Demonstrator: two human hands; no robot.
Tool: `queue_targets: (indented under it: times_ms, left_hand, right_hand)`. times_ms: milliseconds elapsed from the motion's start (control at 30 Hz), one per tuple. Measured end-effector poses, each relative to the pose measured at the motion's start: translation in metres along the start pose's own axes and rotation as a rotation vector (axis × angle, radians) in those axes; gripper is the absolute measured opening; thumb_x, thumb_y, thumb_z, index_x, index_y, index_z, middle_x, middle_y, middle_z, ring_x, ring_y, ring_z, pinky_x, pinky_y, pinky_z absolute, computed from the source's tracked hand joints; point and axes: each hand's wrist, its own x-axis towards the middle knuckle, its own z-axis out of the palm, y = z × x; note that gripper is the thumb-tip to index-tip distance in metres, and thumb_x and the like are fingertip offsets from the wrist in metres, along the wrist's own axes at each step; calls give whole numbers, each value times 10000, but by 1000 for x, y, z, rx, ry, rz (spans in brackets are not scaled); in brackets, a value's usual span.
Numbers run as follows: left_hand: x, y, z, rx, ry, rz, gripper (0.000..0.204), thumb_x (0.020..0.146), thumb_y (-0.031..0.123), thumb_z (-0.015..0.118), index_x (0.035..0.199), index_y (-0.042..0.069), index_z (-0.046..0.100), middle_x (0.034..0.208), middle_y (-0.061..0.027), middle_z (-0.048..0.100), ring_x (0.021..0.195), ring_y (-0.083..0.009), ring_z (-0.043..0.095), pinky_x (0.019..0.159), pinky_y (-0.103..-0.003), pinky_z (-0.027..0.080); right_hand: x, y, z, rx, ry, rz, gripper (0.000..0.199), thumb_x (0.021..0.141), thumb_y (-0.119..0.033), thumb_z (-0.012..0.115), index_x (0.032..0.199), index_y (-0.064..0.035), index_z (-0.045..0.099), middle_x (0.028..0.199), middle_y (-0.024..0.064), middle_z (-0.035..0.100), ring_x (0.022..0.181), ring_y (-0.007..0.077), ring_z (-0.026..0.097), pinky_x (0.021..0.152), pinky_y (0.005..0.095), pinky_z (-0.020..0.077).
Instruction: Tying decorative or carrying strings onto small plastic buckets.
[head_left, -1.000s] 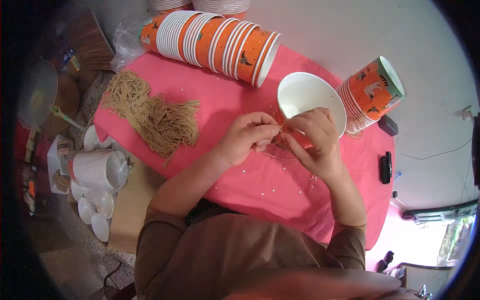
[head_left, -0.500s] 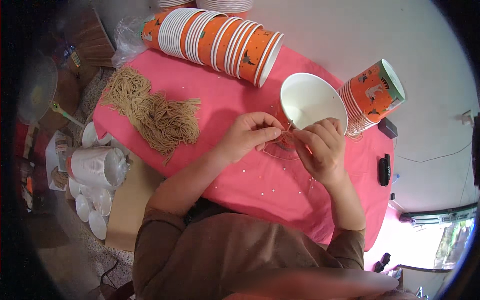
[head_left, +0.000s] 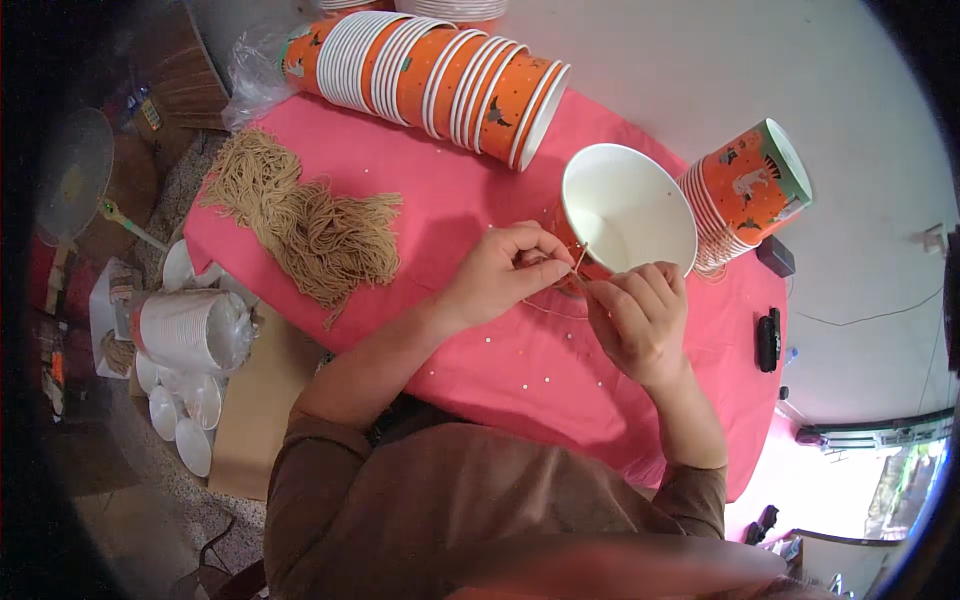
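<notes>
In front of the white-lined orange paper bucket (head_left: 632,200), both of my hands meet over the pink cloth. My left hand (head_left: 508,264) pinches a thin tan cord (head_left: 583,254) between thumb and forefinger. My right hand (head_left: 642,320) grips the same cord close by, its other fingers curled in. A short cord end sticks up between the hands, and a loose loop hangs below them. Whether the cord passes through the bucket's wall is hidden by my fingers. To the left lies a bundle of tan cords (head_left: 345,240).
A long nested row of orange paper buckets (head_left: 430,80) lies along the table's far side. Another bucket stack (head_left: 745,190) stands at the right, with a black object (head_left: 768,340) nearer me. Small white bits dot the pink tablecloth (head_left: 480,400). Wrapped white tubs (head_left: 185,330) sit lower left.
My fingers have shifted slightly on the cord, and its short end now stands up more plainly between them. The bucket, the cord bundle and the stacks stay in place.
</notes>
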Motion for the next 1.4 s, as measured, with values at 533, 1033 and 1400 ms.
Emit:
queue_targets:
  times_ms: [533, 1033, 1400]
  left_hand:
    - [-4, 5, -6, 321, 213, 309, 70, 848, 4, 639, 912, 19, 614, 931, -27, 552, 935, -108, 531, 768, -228, 438]
    - [-14, -2, 10, -173, 4, -189, 120, 921, 137, 599, 942, 23, 629, 796, 29, 587, 700, -38, 511, 620, -195, 427]
    - [-15, -5, 10, -287, -78, -319, 135, 927, 175, 585, 955, 46, 612, 805, 37, 575, 661, -36, 485, 577, -183, 390]
  right_hand:
    - [-9, -8, 13, -91, 31, -82, 231, 650, -31, 718, 854, -48, 610, 710, 21, 542, 626, 175, 525, 587, 327, 382]
    - [-9, -16, 17, 62, -17, -67, 189, 716, -41, 712, 885, -13, 634, 674, 34, 554, 550, 178, 515, 494, 307, 391]
    - [-27, -17, 42, 837, -122, 767, 100, 823, -56, 676, 895, 12, 667, 691, 148, 642, 537, 196, 606, 507, 310, 463]
